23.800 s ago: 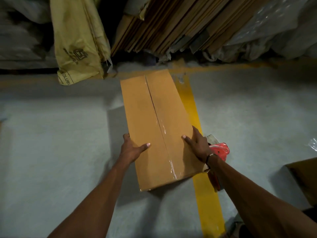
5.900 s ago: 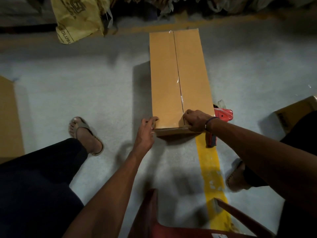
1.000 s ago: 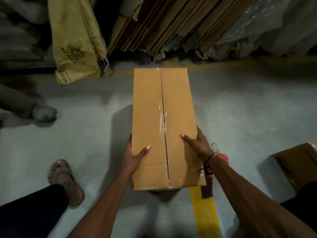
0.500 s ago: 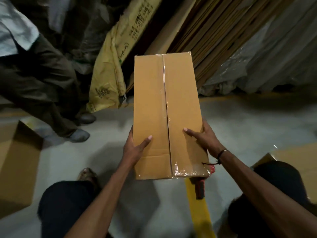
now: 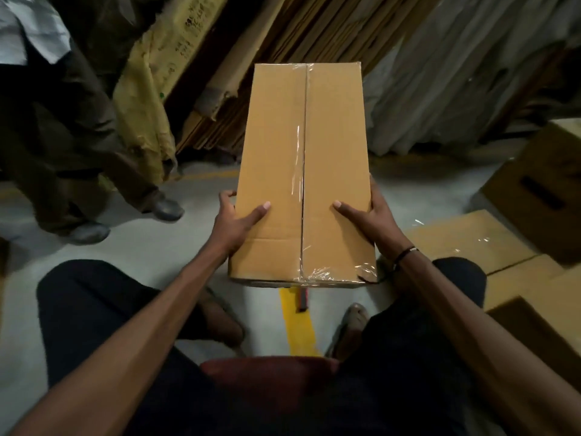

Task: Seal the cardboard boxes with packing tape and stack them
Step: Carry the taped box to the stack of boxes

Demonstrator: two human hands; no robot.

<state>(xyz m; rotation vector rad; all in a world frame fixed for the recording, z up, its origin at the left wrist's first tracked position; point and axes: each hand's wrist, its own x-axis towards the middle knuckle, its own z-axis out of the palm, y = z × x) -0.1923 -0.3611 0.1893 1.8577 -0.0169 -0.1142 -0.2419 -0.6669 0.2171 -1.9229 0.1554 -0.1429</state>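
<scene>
A long brown cardboard box (image 5: pixel 333 146) hangs in the air in front of me, its centre seam covered with clear tape. My left hand (image 5: pixel 234 223) grips its left side, thumb lying on the top face and fingers wrapped round the edge. On the opposite side my right hand (image 5: pixel 369 218) holds it the same way. Under the box's near end the handle of the tape dispenser (image 5: pixel 302 298) shows on the floor; the rest of it is hidden.
Sealed boxes (image 5: pixel 471 243) lie on the floor at the right, with a bigger box (image 5: pixel 540 196) behind them. Another person's legs (image 5: pixel 78 171) stand at the left. Flat cardboard sheets (image 5: pixel 283 36) lean at the back. A yellow floor line (image 5: pixel 298 325) runs between my knees.
The box has left the floor and come up toward me in both hands. My view has turned right, bringing the boxes on the right into sight.
</scene>
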